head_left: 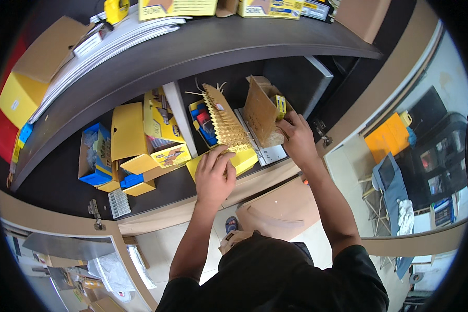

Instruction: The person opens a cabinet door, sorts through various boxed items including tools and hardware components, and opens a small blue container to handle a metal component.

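Nearest, the left hand (pixel 215 174) rests fingers-down on the front of a yellow box (pixel 242 160) at the shelf (pixel 62 192) edge, grip loose on the row of tan strips (pixel 224 120) standing in it. Just beyond and to the right, the right hand (pixel 298 136) grips a brown cardboard box (pixel 262 112) tilted on the same shelf. Further left lie open yellow cartons (pixel 135 136) and a blue box (pixel 94 156); above, stacked papers (pixel 104 44).
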Demonstrator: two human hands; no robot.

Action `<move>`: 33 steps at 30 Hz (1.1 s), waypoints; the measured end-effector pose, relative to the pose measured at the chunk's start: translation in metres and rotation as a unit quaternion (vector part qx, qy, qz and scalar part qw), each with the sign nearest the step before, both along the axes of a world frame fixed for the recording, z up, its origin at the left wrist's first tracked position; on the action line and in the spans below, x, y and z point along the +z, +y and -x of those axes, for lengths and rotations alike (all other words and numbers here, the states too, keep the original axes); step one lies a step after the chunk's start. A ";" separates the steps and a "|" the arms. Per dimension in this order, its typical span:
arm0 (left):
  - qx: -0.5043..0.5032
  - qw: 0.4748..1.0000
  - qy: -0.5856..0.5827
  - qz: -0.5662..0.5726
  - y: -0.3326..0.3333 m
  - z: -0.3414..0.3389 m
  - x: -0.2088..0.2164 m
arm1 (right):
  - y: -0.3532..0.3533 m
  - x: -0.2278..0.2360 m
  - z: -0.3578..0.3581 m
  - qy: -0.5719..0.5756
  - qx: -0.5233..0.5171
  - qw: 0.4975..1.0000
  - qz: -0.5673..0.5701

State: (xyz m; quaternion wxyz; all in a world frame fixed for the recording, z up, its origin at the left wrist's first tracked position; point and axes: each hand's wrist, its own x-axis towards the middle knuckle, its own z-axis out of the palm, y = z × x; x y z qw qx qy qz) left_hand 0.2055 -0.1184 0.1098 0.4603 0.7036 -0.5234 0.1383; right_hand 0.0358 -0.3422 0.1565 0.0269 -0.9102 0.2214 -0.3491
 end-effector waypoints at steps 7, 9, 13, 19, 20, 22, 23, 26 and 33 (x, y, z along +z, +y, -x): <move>0.019 0.998 -0.020 -0.050 0.000 0.004 -0.002 | 0.014 0.025 0.020 -0.008 0.025 0.999 -0.027; 0.021 0.997 -0.028 -0.063 -0.002 0.006 -0.002 | 0.019 0.017 0.032 0.021 0.035 0.999 -0.016; 0.026 0.996 -0.079 -0.041 -0.009 0.009 -0.006 | 0.032 -0.020 0.053 0.081 0.058 0.994 0.049; 0.021 0.992 -0.111 -0.057 -0.011 0.010 -0.008 | 0.071 -0.039 0.049 0.078 0.073 0.986 0.124; 0.017 0.991 -0.120 -0.060 -0.013 0.010 -0.008 | 0.073 -0.037 0.048 0.073 0.062 0.989 0.114; 0.009 0.990 -0.117 -0.074 -0.013 0.012 -0.008 | 0.076 -0.040 0.048 0.066 0.044 0.990 0.113; 0.006 0.990 -0.117 -0.075 -0.016 0.012 -0.008 | 0.076 -0.040 0.050 0.063 0.041 0.991 0.111; 0.003 0.990 -0.121 -0.077 -0.021 0.013 -0.007 | 0.080 -0.038 0.048 0.059 0.027 0.990 0.123; 0.015 0.992 -0.095 -0.088 -0.006 0.002 -0.019 | 0.060 -0.055 0.035 0.002 0.079 0.994 0.070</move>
